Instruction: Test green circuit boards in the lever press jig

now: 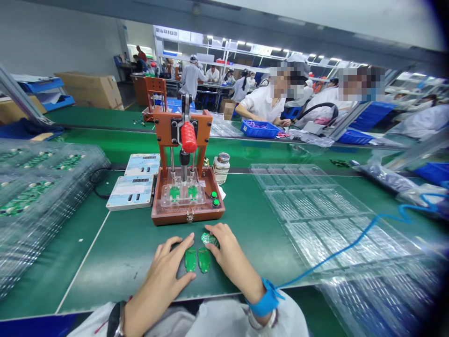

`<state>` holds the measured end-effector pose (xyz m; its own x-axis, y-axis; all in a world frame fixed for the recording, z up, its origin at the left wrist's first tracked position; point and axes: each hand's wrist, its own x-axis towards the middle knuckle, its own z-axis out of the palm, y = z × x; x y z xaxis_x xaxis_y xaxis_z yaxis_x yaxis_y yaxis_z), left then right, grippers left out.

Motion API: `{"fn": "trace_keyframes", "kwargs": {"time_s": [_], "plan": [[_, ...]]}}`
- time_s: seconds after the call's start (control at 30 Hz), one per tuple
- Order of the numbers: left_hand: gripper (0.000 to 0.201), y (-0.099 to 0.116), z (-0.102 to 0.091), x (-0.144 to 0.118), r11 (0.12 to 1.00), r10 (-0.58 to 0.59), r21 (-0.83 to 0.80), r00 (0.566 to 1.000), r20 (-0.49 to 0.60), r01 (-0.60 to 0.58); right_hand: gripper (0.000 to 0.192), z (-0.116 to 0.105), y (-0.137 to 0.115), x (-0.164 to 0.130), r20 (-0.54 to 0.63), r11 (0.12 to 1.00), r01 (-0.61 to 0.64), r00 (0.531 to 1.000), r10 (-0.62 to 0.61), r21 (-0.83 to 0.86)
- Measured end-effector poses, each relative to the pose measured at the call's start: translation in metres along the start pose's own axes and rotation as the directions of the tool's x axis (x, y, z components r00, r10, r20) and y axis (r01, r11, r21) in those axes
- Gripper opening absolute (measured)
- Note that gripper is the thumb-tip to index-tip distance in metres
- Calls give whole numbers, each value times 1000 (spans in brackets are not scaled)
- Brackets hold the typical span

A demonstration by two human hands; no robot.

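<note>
Two small green circuit boards (pixel 197 260) lie side by side on the green mat between my hands. My left hand (pixel 164 271) rests flat on the mat, fingers spread, its fingertips touching the left board. My right hand (pixel 226 255) pinches a third green circuit board (pixel 209 239) with thumb and fingers, just behind the pair. A blue wrist strap (pixel 266 299) with a blue cord circles my right wrist. Straight ahead stands an orange-brown press fixture (pixel 187 187) with a red lever handle (pixel 188 136); two green boards sit under its clear plate.
Stacked clear trays with green boards (pixel 38 187) fill the left. Empty clear blister trays (pixel 315 210) cover the right. Two white counter boxes (pixel 135 185) and a small jar (pixel 221 167) flank the fixture. Other workers in white sit across the green belt (pixel 270 100).
</note>
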<state>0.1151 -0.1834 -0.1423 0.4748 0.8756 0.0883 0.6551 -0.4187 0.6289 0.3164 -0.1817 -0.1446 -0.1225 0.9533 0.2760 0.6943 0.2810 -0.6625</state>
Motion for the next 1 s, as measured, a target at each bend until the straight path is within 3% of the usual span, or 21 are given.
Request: {"fn": "trace_keyframes", "kwargs": {"time_s": [0.1,0.2,0.4,0.53,0.67,0.83,1.0], "plan": [[75,-2,0,-2,1000,17,-16,1000,-12,-17,47,-3,3,1,25,998,-44,999,43,50],[71,-2,-1,-2,1000,24,-13,999,-27,-25,28,-13,4,0,35,994,-65,997,63,83],[69,2,1,-3,999,42,5,999,2,-42,22,-19,3,-19,-60,987,137,989,-132,88],[69,7,3,-3,999,54,-2,998,24,-54,31,-17,8,-32,-3,964,216,976,-218,154],[69,11,0,-10,1000,30,8,999,37,-30,35,-17,19,-36,28,962,271,962,-272,44],[67,7,-15,-36,997,3,75,1000,12,-4,30,-27,9,-10,-19,944,325,945,-326,-52],[58,-7,-36,-65,981,-40,184,994,-97,58,28,-62,-42,49,-223,887,455,859,-462,-85]]}}
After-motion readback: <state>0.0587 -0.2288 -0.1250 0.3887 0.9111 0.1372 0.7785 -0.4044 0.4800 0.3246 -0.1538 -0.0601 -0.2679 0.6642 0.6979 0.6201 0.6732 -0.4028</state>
